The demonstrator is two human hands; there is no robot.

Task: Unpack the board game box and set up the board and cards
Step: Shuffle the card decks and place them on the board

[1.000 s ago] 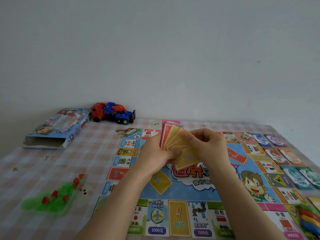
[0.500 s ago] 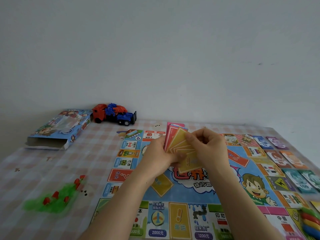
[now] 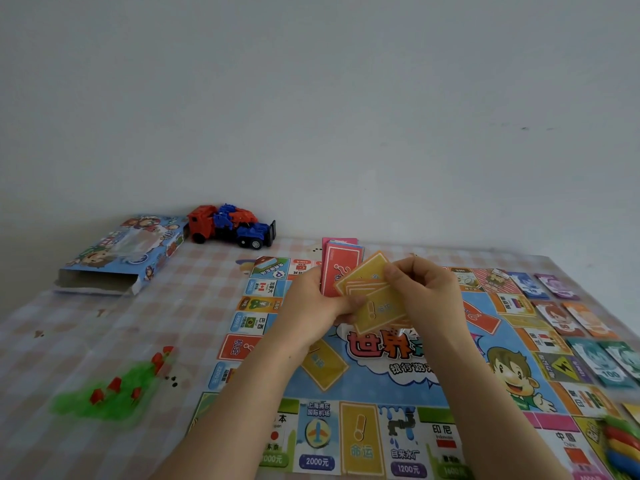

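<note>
The colourful game board point(image 3: 391, 386) lies unfolded on the checked tablecloth. Above its middle, my left hand point(image 3: 311, 306) grips a fanned stack of cards point(image 3: 360, 289), red ones at the back and yellow ones in front. My right hand point(image 3: 426, 292) pinches the yellow cards at their right side. The open blue game box point(image 3: 121, 258) lies at the far left. Paper money notes point(image 3: 588, 327) are laid in rows along the board's right edge.
A red and blue toy truck point(image 3: 232, 226) stands by the wall behind the box. A bag of green and red plastic houses point(image 3: 110, 389) lies left of the board. Coloured player pieces point(image 3: 623, 445) sit at the bottom right. The wall runs close behind the table.
Both hands with the cards have drifted slightly away from me and up. The red cards now stand out more behind the yellow ones as the fan is shuffled.
</note>
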